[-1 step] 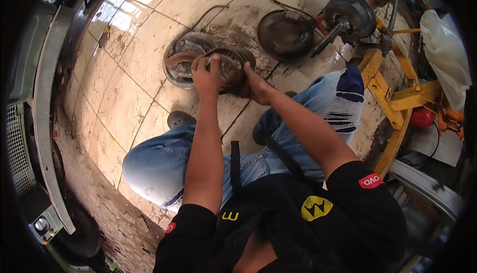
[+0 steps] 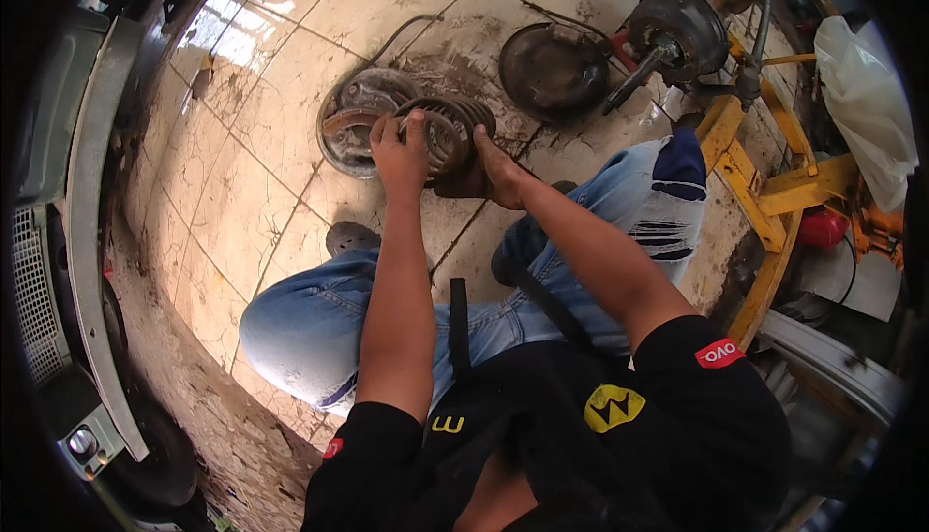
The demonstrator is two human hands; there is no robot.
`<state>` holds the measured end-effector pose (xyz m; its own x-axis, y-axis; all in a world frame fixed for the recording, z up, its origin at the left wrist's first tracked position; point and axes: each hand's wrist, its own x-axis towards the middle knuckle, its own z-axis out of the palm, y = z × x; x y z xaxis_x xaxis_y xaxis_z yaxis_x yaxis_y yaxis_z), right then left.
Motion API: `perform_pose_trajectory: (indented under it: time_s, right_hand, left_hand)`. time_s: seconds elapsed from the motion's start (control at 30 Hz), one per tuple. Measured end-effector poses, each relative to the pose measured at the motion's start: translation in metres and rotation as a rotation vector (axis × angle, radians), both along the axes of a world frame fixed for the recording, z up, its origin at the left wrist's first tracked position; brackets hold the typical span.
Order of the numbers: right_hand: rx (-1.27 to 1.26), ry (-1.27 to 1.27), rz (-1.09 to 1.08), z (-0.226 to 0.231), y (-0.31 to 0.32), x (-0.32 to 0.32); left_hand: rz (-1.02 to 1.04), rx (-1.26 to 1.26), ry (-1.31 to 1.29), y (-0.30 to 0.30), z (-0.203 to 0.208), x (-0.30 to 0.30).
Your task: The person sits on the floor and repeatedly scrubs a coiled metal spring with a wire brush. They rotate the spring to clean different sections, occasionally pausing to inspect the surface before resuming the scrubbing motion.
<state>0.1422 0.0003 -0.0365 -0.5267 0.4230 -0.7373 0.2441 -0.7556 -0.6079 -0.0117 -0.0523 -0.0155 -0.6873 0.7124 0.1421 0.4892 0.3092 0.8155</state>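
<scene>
Both my hands hold a ribbed, dirty brake drum [image 2: 448,137], tilted up off the floor. My left hand [image 2: 400,157] grips its near left rim with fingers curled over the edge. On the other side my right hand [image 2: 499,172] presses against the drum, the thumb up along its ribs and the other fingers partly hidden beneath. Just left of the drum lies a round brake backing plate [image 2: 334,150] with a rusty curved brake shoe [image 2: 345,122] on it. A black cable [image 2: 395,41] runs from the plate toward the back.
A dark round dish-shaped part [image 2: 554,70] lies at the back right. Past it, a greasy axle hub with a spindle [image 2: 668,44] rests by a yellow metal stand [image 2: 750,179]. A vehicle's metal bumper [image 2: 92,232] runs along the left. A white plastic bag [image 2: 861,97] hangs at right.
The brake drum has turned slightly in my hands, and more of its lower side shows. My right hand has dropped a little with it. The other parts stay in place.
</scene>
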Motion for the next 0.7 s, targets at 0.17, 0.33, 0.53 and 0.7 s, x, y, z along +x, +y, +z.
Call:
perform_pose_trajectory:
  time_s: [0.17, 0.33, 0.53, 0.7]
  right_hand:
    - [-0.081, 0.17, 0.07, -0.003, -0.004, -0.006]
    - [-0.084, 0.165, -0.053, 0.014, -0.003, -0.007]
    - [0.068, 0.379, -0.187, 0.006, 0.007, 0.003]
    - [-0.014, 0.38, -0.103, 0.018, 0.004, -0.006]
  left_hand:
    - [0.065, -0.037, -0.099, 0.001, -0.002, -0.005]
    - [0.091, -0.034, -0.24, 0.001, -0.005, -0.011]
    - [0.057, -0.004, -0.357, -0.002, -0.008, -0.003]
    - [0.093, 0.0, -0.328, -0.005, -0.013, -0.009]
